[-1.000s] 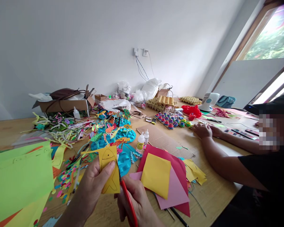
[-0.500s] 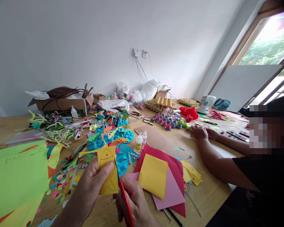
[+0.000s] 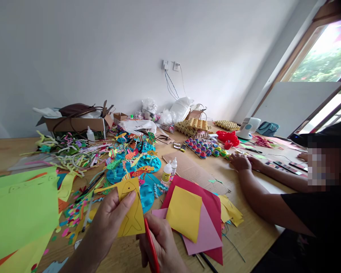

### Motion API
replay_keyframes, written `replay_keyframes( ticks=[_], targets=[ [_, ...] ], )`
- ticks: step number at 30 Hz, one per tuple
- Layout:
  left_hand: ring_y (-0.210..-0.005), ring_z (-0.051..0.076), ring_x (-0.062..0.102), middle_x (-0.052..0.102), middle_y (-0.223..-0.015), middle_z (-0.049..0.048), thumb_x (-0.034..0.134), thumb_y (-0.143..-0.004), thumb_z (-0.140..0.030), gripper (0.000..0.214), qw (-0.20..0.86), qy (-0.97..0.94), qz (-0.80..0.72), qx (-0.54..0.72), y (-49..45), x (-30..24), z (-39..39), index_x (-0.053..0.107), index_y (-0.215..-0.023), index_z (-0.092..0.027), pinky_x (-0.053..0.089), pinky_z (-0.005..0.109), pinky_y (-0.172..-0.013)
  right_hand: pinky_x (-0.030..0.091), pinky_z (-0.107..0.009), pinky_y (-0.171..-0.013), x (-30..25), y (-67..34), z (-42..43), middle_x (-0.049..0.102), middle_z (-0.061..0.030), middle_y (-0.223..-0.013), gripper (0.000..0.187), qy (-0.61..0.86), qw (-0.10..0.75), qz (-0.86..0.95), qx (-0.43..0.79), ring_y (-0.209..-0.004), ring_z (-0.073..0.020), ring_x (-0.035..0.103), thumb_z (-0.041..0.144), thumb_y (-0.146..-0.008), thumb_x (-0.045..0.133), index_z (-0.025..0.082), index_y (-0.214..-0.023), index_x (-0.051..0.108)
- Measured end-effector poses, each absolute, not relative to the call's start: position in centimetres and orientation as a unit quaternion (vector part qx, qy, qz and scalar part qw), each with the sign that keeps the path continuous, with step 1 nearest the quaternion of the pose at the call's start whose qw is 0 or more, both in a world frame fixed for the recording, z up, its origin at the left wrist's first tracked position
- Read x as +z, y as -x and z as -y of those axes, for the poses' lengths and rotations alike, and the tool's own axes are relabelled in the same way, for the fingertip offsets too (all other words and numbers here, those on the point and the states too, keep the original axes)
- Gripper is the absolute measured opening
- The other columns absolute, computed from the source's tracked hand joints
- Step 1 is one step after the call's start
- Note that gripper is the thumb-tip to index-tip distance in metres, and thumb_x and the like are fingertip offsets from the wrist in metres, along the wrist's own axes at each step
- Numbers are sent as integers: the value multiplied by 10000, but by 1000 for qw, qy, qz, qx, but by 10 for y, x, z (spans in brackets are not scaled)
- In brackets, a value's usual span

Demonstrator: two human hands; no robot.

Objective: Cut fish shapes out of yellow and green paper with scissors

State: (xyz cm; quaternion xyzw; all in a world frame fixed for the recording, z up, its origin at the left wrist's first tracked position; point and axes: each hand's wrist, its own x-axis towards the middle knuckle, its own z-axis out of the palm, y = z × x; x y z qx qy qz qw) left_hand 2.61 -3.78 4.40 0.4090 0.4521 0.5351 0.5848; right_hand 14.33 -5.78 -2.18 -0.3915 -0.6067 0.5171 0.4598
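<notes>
My left hand [image 3: 109,223] pinches a piece of yellow paper [image 3: 130,208] with a fish outline drawn on it, thumb on the front. My right hand [image 3: 161,246] grips red-handled scissors [image 3: 151,246] at the paper's lower right edge. Both hands hover over the wooden table [image 3: 255,235] near the bottom centre. The scissor blades are mostly hidden behind the paper.
Stacked yellow, pink and red sheets [image 3: 197,218] lie just right of my hands. Green paper [image 3: 19,212] lies at the left. Glue bottles [image 3: 169,170], blue fish crafts [image 3: 139,163], egg trays [image 3: 193,124] and a cardboard box [image 3: 74,123] crowd the middle. Another person's arms [image 3: 258,182] rest at the right.
The yellow fish paper has tilted and shifted slightly lower in my left hand. The scissors have moved down along its right edge. The other person's hands stay in place.
</notes>
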Motion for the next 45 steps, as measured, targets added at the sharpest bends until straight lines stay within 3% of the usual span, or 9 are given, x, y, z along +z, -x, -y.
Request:
replay_keyframes(
  ticks=[3, 8, 16, 22, 26, 30, 37, 45],
  targets=[
    [-434, 113, 494, 525, -466, -70, 670, -687, -361, 188, 584, -414, -453, 531, -25, 40, 36, 573, -644, -206, 435, 200, -453, 271, -128, -337, -18, -143, 58, 333, 81, -434, 473, 387, 462, 603, 523, -344, -40, 337, 563, -885, 411, 180, -608, 423],
    [-449, 124, 529, 586, -508, -46, 694, -662, -374, 208, 593, -418, -460, 512, -24, 36, 36, 622, -708, -184, 435, 202, -436, 296, -127, -336, -17, -144, 58, 330, 80, -458, 531, 374, 462, 606, 529, -352, -42, 345, 637, -869, 377, 170, -632, 468],
    [-470, 135, 542, 605, -519, -50, 695, -659, -364, 188, 606, -402, -454, 515, -26, 43, 39, 627, -710, -196, 450, 210, -457, 291, -132, -327, -17, -146, 58, 318, 77, -465, 551, 379, 454, 605, 533, -353, -47, 336, 700, -839, 350, 194, -624, 392],
    [-505, 151, 577, 608, -543, -39, 712, -652, -389, 216, 616, -414, -451, 496, -21, 39, 36, 647, -712, -193, 455, 210, -467, 254, -146, -349, -16, -152, 60, 321, 62, -463, 535, 409, 433, 629, 499, -400, -59, 311, 660, -867, 352, 193, -607, 385],
    [-464, 151, 567, 571, -498, -44, 711, -650, -391, 228, 611, -408, -462, 497, -21, 40, 36, 605, -659, -189, 460, 222, -446, 260, -153, -360, -19, -155, 60, 367, 63, -448, 454, 402, 424, 636, 504, -391, -59, 335, 571, -882, 445, 186, -642, 425],
    [-372, 111, 497, 529, -416, -58, 717, -615, -363, 256, 599, -407, -489, 487, -22, 47, 38, 545, -536, -190, 411, 193, -381, 285, -146, -369, -17, -154, 60, 377, 63, -464, 446, 392, 428, 633, 512, -391, -57, 363, 546, -906, 415, 182, -650, 430],
    [-357, 101, 468, 503, -401, -61, 701, -616, -354, 269, 601, -431, -492, 460, -21, 56, 40, 516, -495, -201, 353, 186, -346, 285, -135, -365, -11, -154, 62, 356, 70, -462, 473, 392, 422, 629, 522, -380, -52, 359, 572, -904, 383, 186, -632, 410],
    [-381, 104, 479, 523, -441, -54, 681, -646, -374, 244, 615, -470, -455, 441, -16, 50, 35, 544, -545, -199, 376, 186, -358, 254, -155, -384, -14, -157, 63, 360, 60, -478, 473, 393, 420, 640, 509, -416, -58, 339, 556, -917, 375, 186, -623, 393]
  ],
)
